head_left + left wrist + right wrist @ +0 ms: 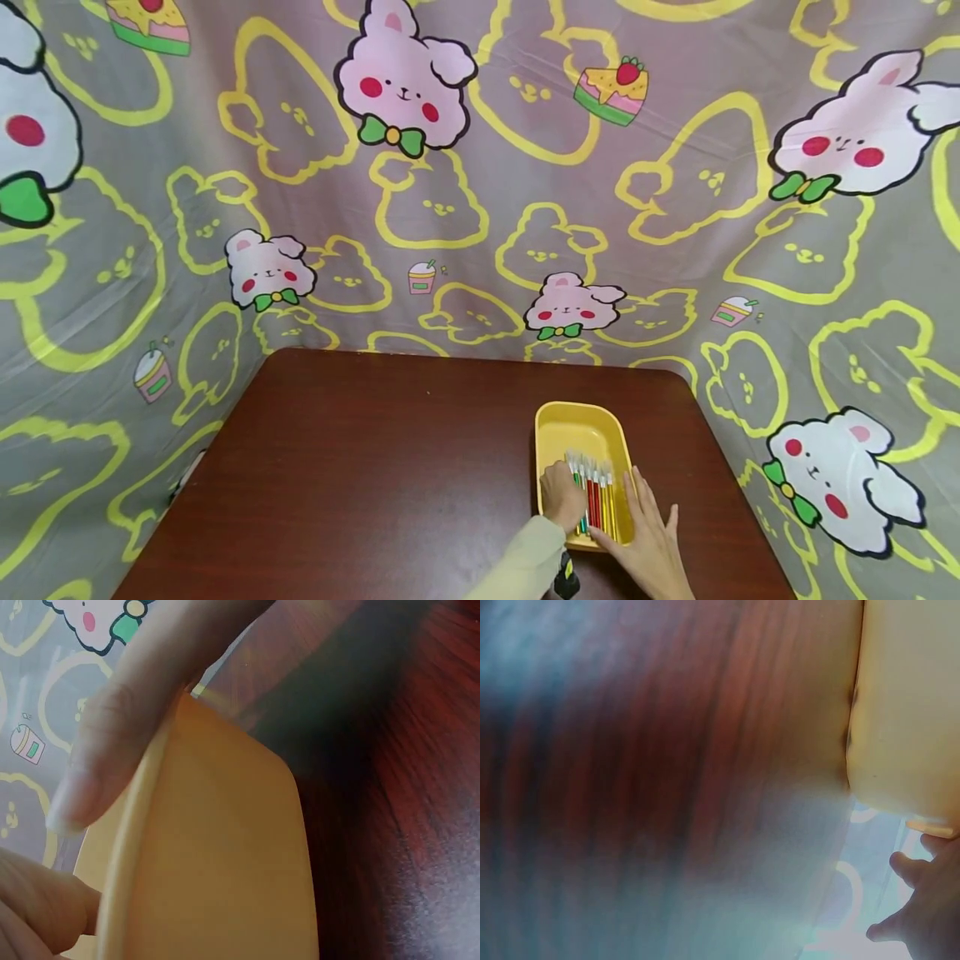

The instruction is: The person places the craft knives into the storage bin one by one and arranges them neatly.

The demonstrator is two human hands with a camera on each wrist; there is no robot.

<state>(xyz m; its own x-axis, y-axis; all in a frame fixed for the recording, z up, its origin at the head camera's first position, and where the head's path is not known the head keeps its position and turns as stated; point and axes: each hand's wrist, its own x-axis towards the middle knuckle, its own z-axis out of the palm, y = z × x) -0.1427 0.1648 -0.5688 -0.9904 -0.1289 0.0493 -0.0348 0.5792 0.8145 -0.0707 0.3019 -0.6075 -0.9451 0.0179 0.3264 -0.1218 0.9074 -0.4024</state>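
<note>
A shallow yellow tray point(581, 421) with rounded corners is seen on the dark brown worktop point(375, 475), toward its near right part. A row of thin brushes point(592, 496) with red, green and yellow handles and pale tips is laid side by side in the tray's near half; the far half is bare.

The left hand point(562, 496) is curled at the tray's near left rim, touching the brushes; whether any is pinched cannot be told. The right hand point(648, 546) is laid flat, fingers spread, against the tray's near right corner.

Both wrist views are blurred and too close: only tray wall, fingers and wood grain are made out. The forearms are cut off by the lower edge.

Printed cloth point(480, 208) is hung close behind and beside the worktop. Open wood is left to the tray's left and beyond it.
</note>
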